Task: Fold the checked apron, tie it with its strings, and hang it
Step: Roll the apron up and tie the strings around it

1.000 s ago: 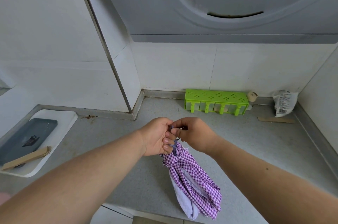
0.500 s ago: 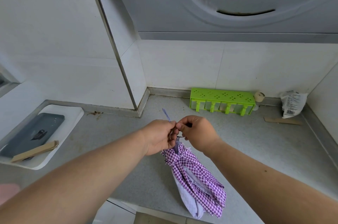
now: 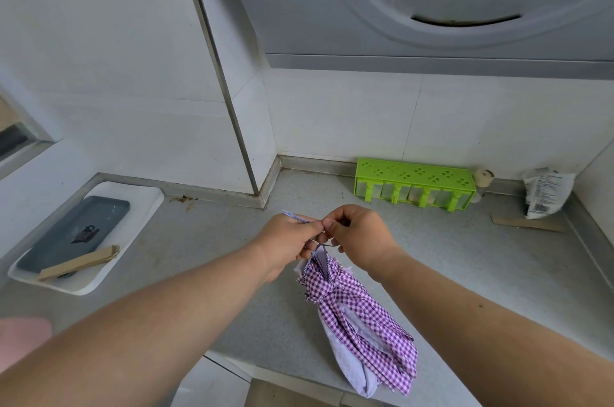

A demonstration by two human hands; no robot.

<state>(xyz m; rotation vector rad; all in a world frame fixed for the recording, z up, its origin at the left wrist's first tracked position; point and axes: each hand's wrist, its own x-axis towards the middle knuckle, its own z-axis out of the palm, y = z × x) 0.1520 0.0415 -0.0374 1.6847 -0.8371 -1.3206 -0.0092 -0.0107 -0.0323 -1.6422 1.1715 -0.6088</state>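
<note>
Both sets of fingers are curled and pinching the thin striped string (image 3: 295, 217), thumb tips almost meeting in the middle. The left hand (image 3: 287, 242) has a loose end of it poking out past its knuckles toward the wall; the right hand (image 3: 357, 237) holds the other part, and a small loop hangs just under the two thumbs. From that loop the apron (image 3: 358, 317) dangles, purple-and-white checked, bunched and cinched near its top, its lower end reaching past the front edge of the grey counter (image 3: 465, 267). I can't tell whether the bottom touches the counter.

At the back against the wall stands a green rack (image 3: 415, 179), a small bag (image 3: 545, 190) well to its right, a strip of card (image 3: 528, 223) lying in front of the bag. Off to the left a white tray (image 3: 146, 203) carries a dark slab (image 3: 76, 230) and a tan strip (image 3: 79, 262)
</note>
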